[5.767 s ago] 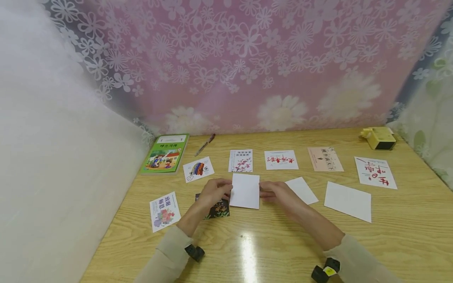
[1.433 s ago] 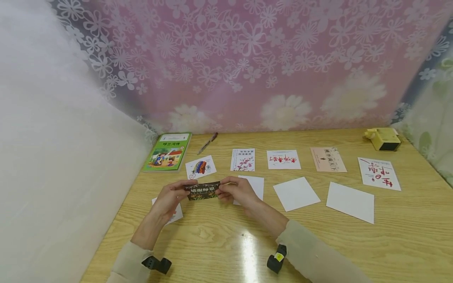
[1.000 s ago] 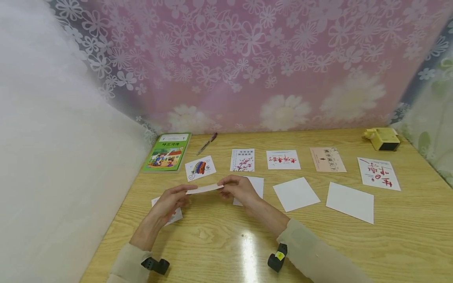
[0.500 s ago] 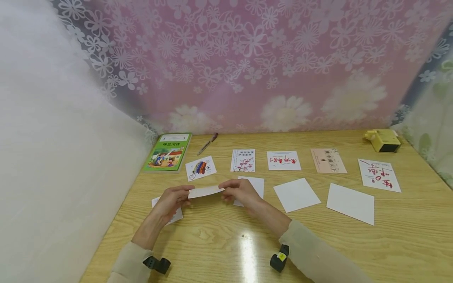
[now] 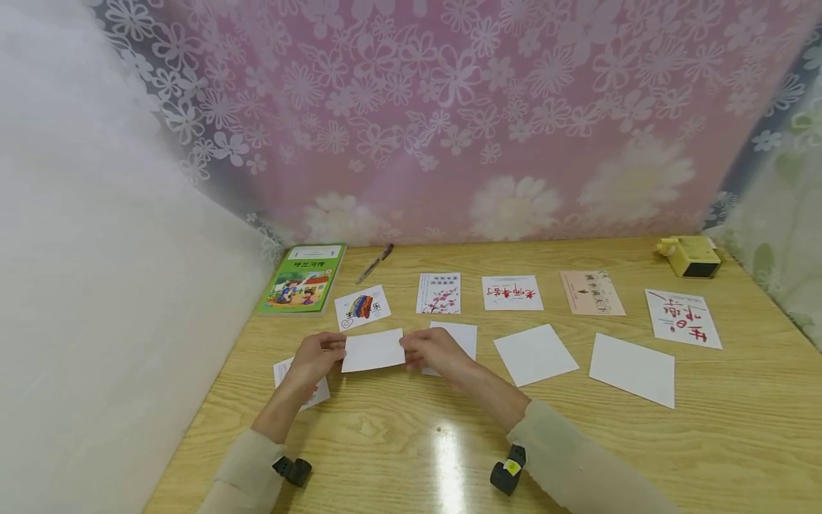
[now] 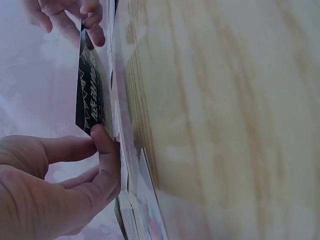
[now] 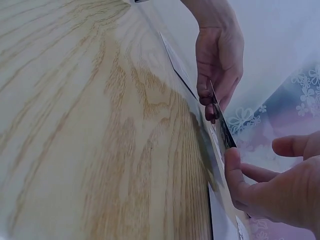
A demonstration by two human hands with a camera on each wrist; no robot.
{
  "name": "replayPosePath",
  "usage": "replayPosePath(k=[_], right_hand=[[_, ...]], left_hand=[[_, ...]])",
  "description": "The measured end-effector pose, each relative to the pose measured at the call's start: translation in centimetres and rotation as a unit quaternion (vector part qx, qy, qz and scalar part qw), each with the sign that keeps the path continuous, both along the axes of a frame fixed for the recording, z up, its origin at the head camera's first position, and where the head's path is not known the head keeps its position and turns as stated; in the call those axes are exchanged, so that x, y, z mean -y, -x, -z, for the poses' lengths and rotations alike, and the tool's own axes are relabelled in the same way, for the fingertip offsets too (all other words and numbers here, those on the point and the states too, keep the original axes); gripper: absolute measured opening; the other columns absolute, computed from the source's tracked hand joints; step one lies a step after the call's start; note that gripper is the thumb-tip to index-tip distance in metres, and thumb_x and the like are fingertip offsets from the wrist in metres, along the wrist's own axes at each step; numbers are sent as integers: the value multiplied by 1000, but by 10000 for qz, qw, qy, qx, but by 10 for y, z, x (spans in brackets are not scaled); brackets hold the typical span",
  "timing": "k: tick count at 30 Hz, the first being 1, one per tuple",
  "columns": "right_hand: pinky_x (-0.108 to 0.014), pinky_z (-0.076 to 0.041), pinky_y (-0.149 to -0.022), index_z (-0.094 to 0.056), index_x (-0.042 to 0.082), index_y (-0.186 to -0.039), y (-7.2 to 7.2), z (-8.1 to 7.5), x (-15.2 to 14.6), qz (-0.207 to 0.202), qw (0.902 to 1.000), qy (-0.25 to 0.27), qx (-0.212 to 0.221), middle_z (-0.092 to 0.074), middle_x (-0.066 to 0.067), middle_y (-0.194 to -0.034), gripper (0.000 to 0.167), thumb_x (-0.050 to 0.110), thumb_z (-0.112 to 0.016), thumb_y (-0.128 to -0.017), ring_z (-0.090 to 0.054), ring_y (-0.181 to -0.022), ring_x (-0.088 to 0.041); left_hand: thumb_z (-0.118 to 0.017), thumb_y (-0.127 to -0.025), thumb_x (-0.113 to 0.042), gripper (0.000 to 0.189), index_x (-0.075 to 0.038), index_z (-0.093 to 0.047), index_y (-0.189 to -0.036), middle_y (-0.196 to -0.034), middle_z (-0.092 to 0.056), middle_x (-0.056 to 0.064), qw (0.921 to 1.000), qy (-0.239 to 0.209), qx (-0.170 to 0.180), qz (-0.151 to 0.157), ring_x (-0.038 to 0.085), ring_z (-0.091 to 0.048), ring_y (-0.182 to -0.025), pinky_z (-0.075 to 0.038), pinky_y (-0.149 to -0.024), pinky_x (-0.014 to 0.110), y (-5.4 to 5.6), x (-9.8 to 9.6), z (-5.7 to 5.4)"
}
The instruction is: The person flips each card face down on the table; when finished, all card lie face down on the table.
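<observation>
Both hands hold a card just above the table, its blank white side toward the head camera. The left wrist view shows the card's black face with pale lettering. My left hand pinches its left end, over a partly hidden flower-printed card. My right hand grips the right end with its fingertips; in the right wrist view the thumb stands away from the card. Under the right hand lies a partly covered blank white card.
Two blank cards lie to the right. Behind them is a row of printed cards. A green book and a pen are at the back left, a yellow object at the back right.
The dark card, lying on the table in the oldest frame, was lifted and turned from its black face to its white side. The white card held then lies on the table now.
</observation>
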State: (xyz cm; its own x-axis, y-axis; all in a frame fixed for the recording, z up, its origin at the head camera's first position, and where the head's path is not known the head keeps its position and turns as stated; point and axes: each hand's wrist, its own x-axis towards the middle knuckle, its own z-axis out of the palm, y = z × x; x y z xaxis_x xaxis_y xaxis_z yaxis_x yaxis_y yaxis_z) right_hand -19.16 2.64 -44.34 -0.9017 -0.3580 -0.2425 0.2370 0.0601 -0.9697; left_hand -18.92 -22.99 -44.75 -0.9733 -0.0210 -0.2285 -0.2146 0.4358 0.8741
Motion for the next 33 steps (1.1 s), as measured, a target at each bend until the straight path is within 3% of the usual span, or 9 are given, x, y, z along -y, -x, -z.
replayPosePath(k=[3,8,16,27,31,33], right_hand=[[-44,-56,-99,-62,-14,-130,0,0,1,49,10000,-53,6,-66,-23,-117,40,16,-57,-104,-69,-100,-33],[-48,-53,-105,-61,-15,-131,1,0,2,-43,10000,24,-44,-64,-27,-128,41,16,-53,-105,-65,-115,-39],[-50,-45,-115,-52,-15,-142,3,-3,4,-95,9999,129,29,-51,-30,-148,47,17,-47,-107,-52,-135,-43],[-53,-39,-118,-55,-7,-141,1,-9,5,114,9999,98,36,-48,-26,-151,44,19,-48,-106,-47,-138,-43],[-52,-41,-117,-56,-8,-138,2,-10,6,249,9990,367,7,-51,-27,-148,41,16,-49,-105,-49,-136,-44],[-50,-44,-116,-55,-10,-138,2,-11,8,225,9983,533,-29,-52,-30,-145,41,14,-49,-105,-51,-135,-46]], left_hand=[[-57,-102,0,33,8,-61,-134,-121,-62,22,9998,156,-112,-39,29,-65,-104,-59,-89,34,0,-1,0],[-58,-104,-13,36,6,-63,-135,-120,-66,22,9985,525,-49,-115,25,-69,-95,-59,-85,37,0,-4,-4],[-53,-107,-29,43,4,-65,-132,-118,-70,20,9980,623,132,63,28,-69,-96,-55,-92,49,-1,-4,-8],[-50,-107,-32,49,8,-63,-132,-121,-69,21,9984,516,145,152,32,-70,-100,-52,-97,55,-4,-4,-10],[-49,-108,-28,47,10,-63,-132,-125,-68,24,9995,283,-14,117,35,-69,-105,-57,-94,50,-11,-1,-11],[-49,-108,-26,46,11,-63,-131,-123,-68,26,9997,183,-135,112,36,-68,-104,-60,-86,44,-15,4,-12]])
